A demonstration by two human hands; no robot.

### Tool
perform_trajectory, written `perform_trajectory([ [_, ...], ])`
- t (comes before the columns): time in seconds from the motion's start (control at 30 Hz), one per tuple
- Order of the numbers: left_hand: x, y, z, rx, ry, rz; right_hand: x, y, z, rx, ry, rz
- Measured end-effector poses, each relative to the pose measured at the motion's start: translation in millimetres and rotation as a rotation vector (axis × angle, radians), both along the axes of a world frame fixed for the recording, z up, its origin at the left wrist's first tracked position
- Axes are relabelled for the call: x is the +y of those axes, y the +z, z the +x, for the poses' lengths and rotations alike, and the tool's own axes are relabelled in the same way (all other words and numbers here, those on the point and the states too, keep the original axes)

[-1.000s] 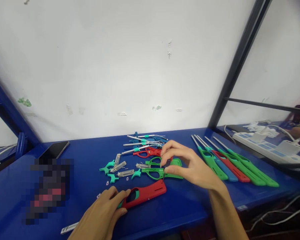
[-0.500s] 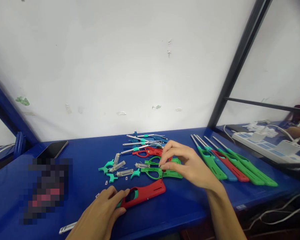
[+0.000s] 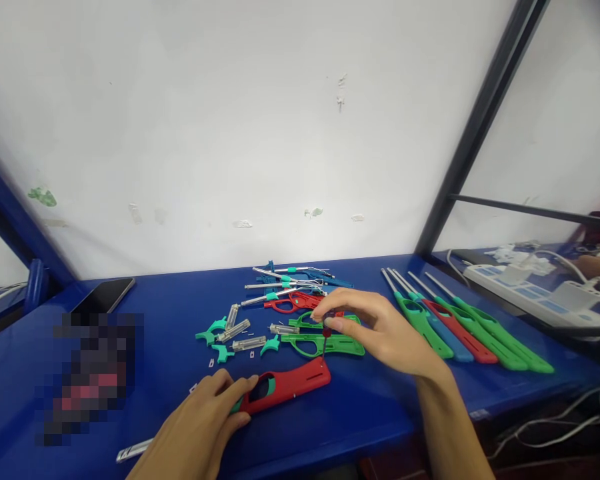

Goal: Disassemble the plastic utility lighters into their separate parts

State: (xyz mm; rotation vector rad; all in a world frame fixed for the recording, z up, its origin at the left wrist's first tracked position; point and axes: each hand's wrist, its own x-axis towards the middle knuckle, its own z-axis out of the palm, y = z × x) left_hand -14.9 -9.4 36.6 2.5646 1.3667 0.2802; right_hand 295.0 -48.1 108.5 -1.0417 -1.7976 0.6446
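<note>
A red utility lighter (image 3: 297,387) with a green trigger lies near the front of the blue table. My left hand (image 3: 213,407) is closed round its front end and covers that part. Between the thumb and fingers of my right hand (image 3: 375,327) is a small screwdriver (image 3: 325,343) with a red top, held nearly upright. Its tip meets the far right end of the red lighter. Just behind lie green lighter shells (image 3: 325,345), clear fuel tanks (image 3: 250,344) and green triggers (image 3: 223,353).
Finished-looking lighters (image 3: 460,330) lie in a row at right, beside a white power strip (image 3: 520,290). Metal tubes (image 3: 267,287) and wires lie at the back. A phone (image 3: 105,297) and a blurred-out item (image 3: 90,380) are at left. A wall stands behind.
My right-hand fingers have shifted slightly round the top of the screwdriver. The red lighter and my left hand stay almost where they were.
</note>
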Motion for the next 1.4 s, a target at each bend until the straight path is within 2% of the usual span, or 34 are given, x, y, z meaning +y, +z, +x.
perform_trajectory([
  [0.2, 0, -1.9, 1, -0.050, 0.009, 0.001, 1, -1.3, -2, 0.016, -0.044, 0.034],
  [0.4, 1, -0.4, 0, -0.033, -0.006, -0.011, 1, -0.7, 1, 0.022, 0.035, -0.030],
  [0.6, 2, -7.2, -2, -0.027, 0.013, -0.043, 0, -0.9, 0, -0.003, -0.050, 0.081],
  [0.67, 3, -7.5, -3, -0.040, 0.013, -0.050, 1, -1.4, 1, 0.014, -0.035, 0.078],
  [0.8, 1, -1.8, -2, -0.035, 0.013, -0.048, 1, -1.4, 3, 0.018, 0.025, 0.051],
  [0.97, 1, 5.1, 3, -0.022, 0.018, -0.049, 0, -2.6, 1, 0.059, -0.028, 0.074],
  [1.17, 2, -1.3, 0, -0.025, 0.046, -0.063, -1, -1.5, 3, 0.023, 0.039, 0.051],
  [1.4, 3, -2.7, -3, -0.041, 0.051, -0.070, 0, -0.3, 0, 0.043, -0.014, 0.084],
])
